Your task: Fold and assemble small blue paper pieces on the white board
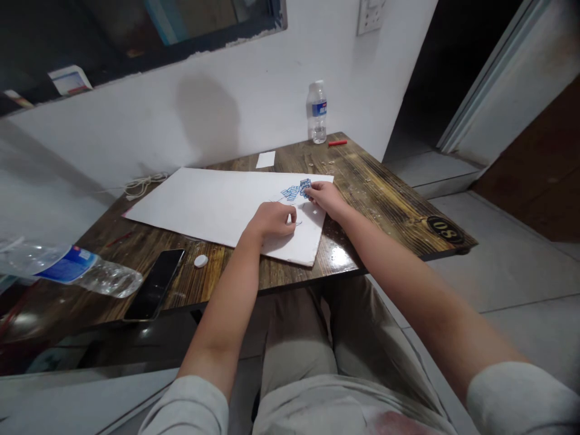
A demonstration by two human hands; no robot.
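A large white board (203, 199) lies across the table, with both hands over its right part. My right hand (325, 198) is closed in a pinch on a small blue-and-white patterned piece (305, 185). Just left of it, a cluster of similar blue-and-white pieces (290, 193) shows on the board; whether they are loose or fixed there I cannot tell. My left hand (274, 220) is nearer to me, its fingers curled and thumb and forefinger brought together. Short thin dark lines show on the board by its fingertips. What it pinches, if anything, is too small to make out.
A phone (156, 284), a white cap (200, 261) and a large lying bottle (90, 270) are at the left. Along the back are a white cord (144, 183), a white paper (265, 159), an upright bottle (319, 112) and a red stick (338, 143). The wooden table (385, 205) meets the wall.
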